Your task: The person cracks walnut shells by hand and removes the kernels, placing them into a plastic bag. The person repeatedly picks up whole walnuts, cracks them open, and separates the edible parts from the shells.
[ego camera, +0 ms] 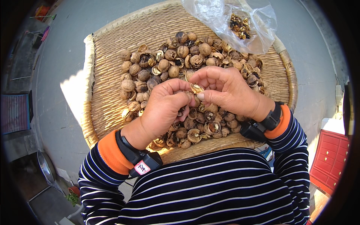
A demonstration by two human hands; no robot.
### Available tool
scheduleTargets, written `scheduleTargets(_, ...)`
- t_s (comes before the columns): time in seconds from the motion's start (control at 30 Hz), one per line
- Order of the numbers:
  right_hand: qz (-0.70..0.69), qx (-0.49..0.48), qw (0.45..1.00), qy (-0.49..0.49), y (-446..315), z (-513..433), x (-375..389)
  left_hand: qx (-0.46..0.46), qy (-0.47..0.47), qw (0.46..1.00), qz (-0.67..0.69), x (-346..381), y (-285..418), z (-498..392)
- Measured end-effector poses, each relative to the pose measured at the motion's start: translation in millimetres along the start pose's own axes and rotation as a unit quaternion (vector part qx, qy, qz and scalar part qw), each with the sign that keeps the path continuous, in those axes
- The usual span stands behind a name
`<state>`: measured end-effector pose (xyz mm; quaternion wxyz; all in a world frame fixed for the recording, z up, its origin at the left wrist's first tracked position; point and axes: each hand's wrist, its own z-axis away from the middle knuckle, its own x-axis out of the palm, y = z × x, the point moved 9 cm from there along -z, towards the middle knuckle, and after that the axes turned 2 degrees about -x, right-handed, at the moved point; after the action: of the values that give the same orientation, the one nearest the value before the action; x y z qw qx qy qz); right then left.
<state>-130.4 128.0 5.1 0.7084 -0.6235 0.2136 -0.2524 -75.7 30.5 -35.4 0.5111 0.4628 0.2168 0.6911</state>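
Over a heap of walnuts [163, 65], whole and cracked, both of my hands meet near the middle. Between the thumb and fingers of my right hand [225, 87] is a piece of walnut [196, 88], pale gold inside. My left hand [170, 102] touches the near side of that piece with thumb and fingertip. Its curled lower fingers close around a dark bit of shell [181, 111], mostly hidden. The nuts lie on a woven wicker tray [112, 36] in front of my body, and opened half shells [194, 135] are mixed among them.
A clear plastic bag [258, 31] holding dark and golden walnut pieces [239, 26] lies at the tray's far right. Grey floor [62, 98] surrounds the tray. A red drawer cabinet [329, 157] stands at right, a metal basin [46, 167] and a potted plant [73, 194] at lower left.
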Motion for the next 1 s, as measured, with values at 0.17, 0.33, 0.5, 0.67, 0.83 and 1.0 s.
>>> scheduleTargets(0.17,0.002,0.019,1.000,-0.001,3,-1,0,0.024,-0.002,1.000,0.000,3,5,2)
scheduleTargets(0.33,0.011,0.019,1.000,0.006,7,-1,0,0.004,0.007,1.000,-0.008,0,-1,0)
scheduleTargets(0.5,0.211,-0.123,0.969,0.039,-17,3,0,-0.006,0.006,1.000,-0.001,-2,-6,-1)
scheduleTargets(0.67,0.292,-0.183,0.938,0.046,-26,5,5,-0.001,0.000,1.000,0.023,-1,-7,-3)
scheduleTargets(0.83,0.335,-0.214,0.917,0.030,-30,6,12,0.006,0.004,1.000,-0.014,-1,-6,-2)
scheduleTargets(1.0,0.343,-0.226,0.912,0.022,-33,8,16,0.009,0.014,0.999,-0.033,1,-6,-1)
